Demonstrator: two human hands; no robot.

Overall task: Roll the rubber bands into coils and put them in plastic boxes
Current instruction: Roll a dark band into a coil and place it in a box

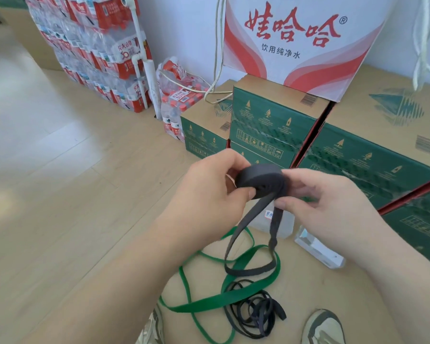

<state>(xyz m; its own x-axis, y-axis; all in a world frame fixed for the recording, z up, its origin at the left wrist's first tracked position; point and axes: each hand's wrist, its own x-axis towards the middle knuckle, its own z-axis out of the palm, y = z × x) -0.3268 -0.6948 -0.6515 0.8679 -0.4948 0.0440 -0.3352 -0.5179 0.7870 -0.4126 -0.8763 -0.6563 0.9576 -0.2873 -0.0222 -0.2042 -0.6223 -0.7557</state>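
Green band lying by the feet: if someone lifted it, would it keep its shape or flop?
Probably flop: the green band lies in loose, twisted loops. It looks thin and flat, so likely light. The dark band being coiled hangs limp below its coil, hinting the same.

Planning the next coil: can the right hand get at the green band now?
Probably not yet: the right hand pinches the dark band, whose coil the left hand holds. The green band lies mostly uncovered below, nothing else blocking.
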